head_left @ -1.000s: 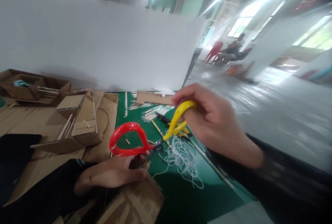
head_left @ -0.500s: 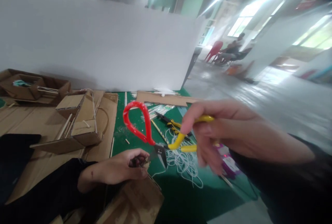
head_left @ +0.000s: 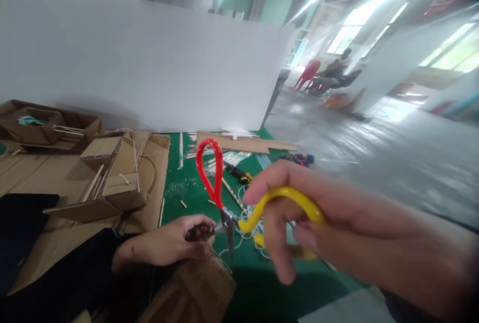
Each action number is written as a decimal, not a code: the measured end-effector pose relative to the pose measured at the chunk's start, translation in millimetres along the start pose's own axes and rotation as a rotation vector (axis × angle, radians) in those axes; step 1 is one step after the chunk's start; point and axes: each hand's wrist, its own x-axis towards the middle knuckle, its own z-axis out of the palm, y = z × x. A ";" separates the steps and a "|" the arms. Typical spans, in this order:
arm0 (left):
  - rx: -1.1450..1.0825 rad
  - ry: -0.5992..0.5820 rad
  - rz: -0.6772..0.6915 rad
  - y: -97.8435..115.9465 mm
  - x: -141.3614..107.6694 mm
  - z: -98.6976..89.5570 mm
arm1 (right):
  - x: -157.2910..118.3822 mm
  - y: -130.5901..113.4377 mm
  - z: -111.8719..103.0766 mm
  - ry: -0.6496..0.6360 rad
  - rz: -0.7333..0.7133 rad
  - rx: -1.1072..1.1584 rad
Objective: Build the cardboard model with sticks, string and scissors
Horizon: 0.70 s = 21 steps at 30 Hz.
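Scissors (head_left: pixel 227 223) with one red and one yellow handle stand spread apart in front of me. My right hand (head_left: pixel 292 213) holds them by the yellow loop, with fingers passed through it; the red loop stands up free. One blade points down and the other reaches toward my left hand (head_left: pixel 189 240). That hand is closed, thumb against curled fingers, around something small; only a pale bit shows at the fingertips. Just below it is a brown cardboard piece (head_left: pixel 198 288); whether the hand grips it, I cannot tell. White cord (head_left: pixel 245 235) lies tangled on the green table behind the scissors.
A cardboard construction with sticks (head_left: pixel 125 183) stands on the left, a cardboard tray (head_left: pixel 86 118) behind it. Yellow-and-black pliers (head_left: pixel 237 170), thin sticks (head_left: pixel 232 190) and a flat cardboard strip (head_left: pixel 239 142) lie toward the back. A white panel (head_left: pixel 157 68) borders the table.
My right hand has come nearer and lower, turning the scissors so the red handle swung right and more upright. The left hand has barely moved.
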 end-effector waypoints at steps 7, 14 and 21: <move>-0.035 0.004 -0.005 -0.5 1.2 -0.6 | 7.8 -8.6 -42.8 0.111 -0.061 -0.782; 0.041 0.001 -0.022 1.9 -0.4 -2.7 | 29.0 -3.1 -53.3 0.162 -0.090 -0.953; 0.117 -0.016 -0.024 22.9 -7.5 -0.4 | 51.6 -1.3 -55.5 0.132 -0.217 -1.065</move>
